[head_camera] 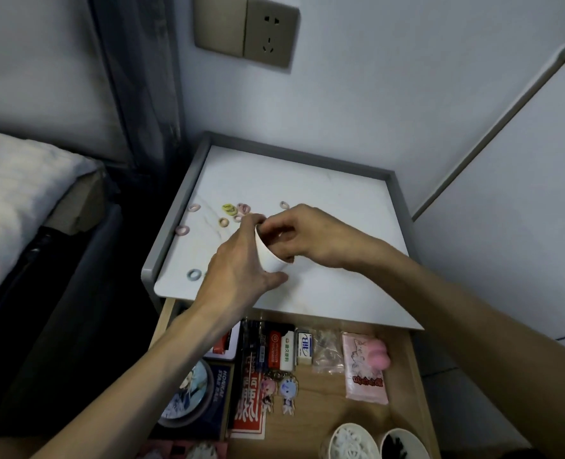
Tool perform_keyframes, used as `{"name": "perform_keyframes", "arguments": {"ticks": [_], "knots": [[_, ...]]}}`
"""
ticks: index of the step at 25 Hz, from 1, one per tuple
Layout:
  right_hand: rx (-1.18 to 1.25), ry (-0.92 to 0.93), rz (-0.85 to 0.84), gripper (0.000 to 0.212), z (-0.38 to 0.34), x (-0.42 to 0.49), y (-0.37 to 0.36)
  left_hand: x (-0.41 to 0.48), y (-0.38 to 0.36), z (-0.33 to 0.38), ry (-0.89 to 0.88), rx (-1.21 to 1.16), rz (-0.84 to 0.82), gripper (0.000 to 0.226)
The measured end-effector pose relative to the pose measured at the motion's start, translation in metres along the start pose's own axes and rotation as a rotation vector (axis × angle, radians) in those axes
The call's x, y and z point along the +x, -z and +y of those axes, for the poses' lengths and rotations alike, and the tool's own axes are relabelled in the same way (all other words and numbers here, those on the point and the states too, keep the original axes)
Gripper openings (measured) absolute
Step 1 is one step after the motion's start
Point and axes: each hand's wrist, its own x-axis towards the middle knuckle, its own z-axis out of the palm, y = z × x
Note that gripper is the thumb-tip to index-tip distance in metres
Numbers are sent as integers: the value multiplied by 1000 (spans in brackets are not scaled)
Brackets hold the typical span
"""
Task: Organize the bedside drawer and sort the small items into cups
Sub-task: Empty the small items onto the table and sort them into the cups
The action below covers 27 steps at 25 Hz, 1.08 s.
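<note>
While both hands meet above the nightstand top [340, 200], the left hand [241, 260] grips a white paper cup [269, 258], fingers curled round its wall and thumb beneath it. The cup is tilted, its mouth turned toward the right hand [302, 233], whose bent fingers close on the rim; whether they also hold a small item cannot be told. Pink hair ties [243, 208] and a yellow hair tie [228, 209] lie on the top just beyond the left fingertips. A blue hair tie [193, 275] lies beside the left knuckles. Below the wrists the drawer [324, 402] stands open, and two more cups [350, 442] sit in it, well apart from the fingers.
</note>
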Motion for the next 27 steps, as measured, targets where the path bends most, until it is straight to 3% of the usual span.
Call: {"name": "perform_keyframes", "arguments": {"ticks": [3,4,6,8,9,11,16,20,24,27], "knots": [[136,-29,225,11,5,13,19,-2,13,-2,28,16,79,85],[56,-84,343,8,17,20,26,-2,17,-5,45,34,103,86],[-243,-310,475,28,50,33,29,-1,24,-7,64,43,134,85],[-268,-501,397,51,76,43,13,-1,31,-6,69,23,158,83],[-244,-512,367,55,82,50,0,-1,34,-6,70,26,168,83],[-207,-421,378,51,84,63,-22,0,40,-5,80,47,179,85],[-197,-271,447,5,64,76,-43,-4,45,-9,92,74,162,85],[-272,-255,410,2,63,72,-34,-6,48,-12,105,92,134,86],[-212,-145,495,2,35,59,-8,-6,47,-13,124,115,110,87],[-72,-21,285,3,-6,42,1,-7,42,-12,132,90,80,87]]}}
